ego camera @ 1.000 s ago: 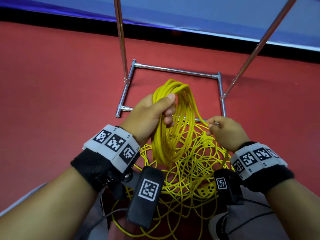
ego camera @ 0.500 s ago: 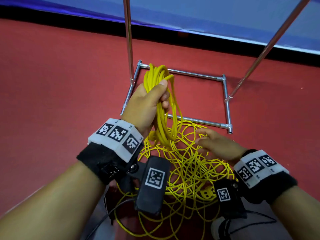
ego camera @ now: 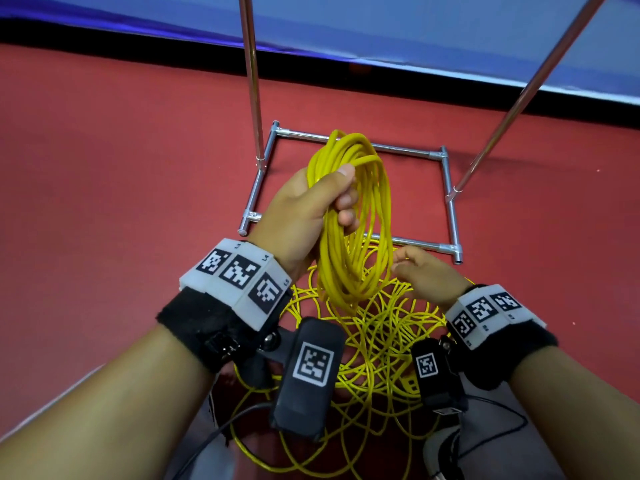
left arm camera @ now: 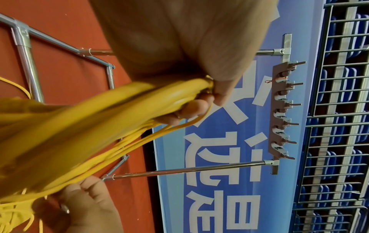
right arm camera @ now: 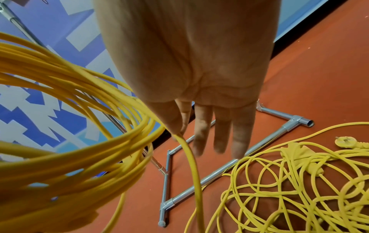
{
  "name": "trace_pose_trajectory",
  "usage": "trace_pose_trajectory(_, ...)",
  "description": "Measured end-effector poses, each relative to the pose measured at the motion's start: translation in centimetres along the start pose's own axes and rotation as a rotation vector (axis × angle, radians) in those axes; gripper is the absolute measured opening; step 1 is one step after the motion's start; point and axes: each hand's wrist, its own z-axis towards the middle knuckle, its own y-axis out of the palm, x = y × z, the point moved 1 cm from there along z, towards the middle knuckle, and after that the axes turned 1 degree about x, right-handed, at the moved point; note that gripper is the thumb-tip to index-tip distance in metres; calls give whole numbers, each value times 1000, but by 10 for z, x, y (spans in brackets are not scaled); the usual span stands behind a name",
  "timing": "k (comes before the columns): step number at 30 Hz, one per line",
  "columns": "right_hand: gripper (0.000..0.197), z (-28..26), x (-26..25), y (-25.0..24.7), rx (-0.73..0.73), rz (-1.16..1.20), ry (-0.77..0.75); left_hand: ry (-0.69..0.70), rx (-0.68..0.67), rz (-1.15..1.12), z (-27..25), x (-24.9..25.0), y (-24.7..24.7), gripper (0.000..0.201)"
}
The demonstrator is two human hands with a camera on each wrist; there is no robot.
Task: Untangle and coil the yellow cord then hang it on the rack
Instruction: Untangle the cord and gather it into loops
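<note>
My left hand (ego camera: 332,199) holds up a coil of several loops of yellow cord (ego camera: 351,223), thumb over the top and fingers curled round the bundle. The coil hangs over the rack's floor frame (ego camera: 450,199). My right hand (ego camera: 403,268) is at the coil's lower right side. In the right wrist view its thumb and forefinger (right arm camera: 180,124) pinch a single strand (right arm camera: 194,165) that runs down toward the floor; the other fingers are straight. The rest of the cord lies as a loose tangle (ego camera: 384,344) on the red floor below both hands, with its plug (right arm camera: 347,142) at the edge.
Two metal uprights (ego camera: 251,77) (ego camera: 519,98) rise from the frame. In the left wrist view they carry a brown board with several hooks (left arm camera: 281,110) at the top. A blue banner (ego camera: 381,22) stands behind the rack. Dark device cables (ego camera: 491,431) run by my legs.
My left hand lifted the coil up and left, then came back down toward the middle. My right hand let go, dropped open toward the tangle, and now pinches a strand beside the coil.
</note>
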Motion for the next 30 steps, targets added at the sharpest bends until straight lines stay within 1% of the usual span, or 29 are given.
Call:
trace_pose_trajectory(3, 16, -5, -3, 4, -54, 78, 24, 9, 52, 27, 2, -3, -5, 13)
trace_pose_trajectory(7, 16, -15, -18, -2, -54, 318, 29, -1, 98, 128, 5, -13, -11, 18)
trace_pose_trajectory(9, 16, -20, -28, -5, -78, 419, 27, -21, 109, 177, 4, -19, -13, 16)
trace_pose_trajectory(13, 13, -28, -45, -8, -173, 591, 34, -71, 77, 250, 6, -35, -20, 9)
trace_pose_trajectory(15, 15, -31, -52, -10, -199, 696, 11, -106, 64, 249, 6, -42, -22, 17)
trace_pose_trajectory(18, 18, -33, -62, -15, -209, 852, -38, -126, 59, 251, 5, -49, -24, 19)
trace_pose_trajectory(20, 19, -33, -66, -18, -187, 890, -70, -114, 15, 284, 5, -52, -23, 21)
trace_pose_trajectory(23, 21, -33, -69, -20, -130, 887, -98, -117, -60, 295, 2, -50, -18, 18)
trace_pose_trajectory(24, 21, -33, -69, -20, -112, 885, -99, -127, -80, 281, 1, -50, -16, 22)
trace_pose_trajectory(27, 20, -33, -68, -19, -63, 883, -97, -162, -128, 251, -1, -51, -12, 44)
trace_pose_trajectory(28, 20, -33, -68, -18, -47, 875, -98, -179, -139, 251, -2, -52, -11, 47)
trace_pose_trajectory(30, 19, -33, -68, -19, -25, 866, -102, -197, -164, 264, -2, -53, -9, 41)
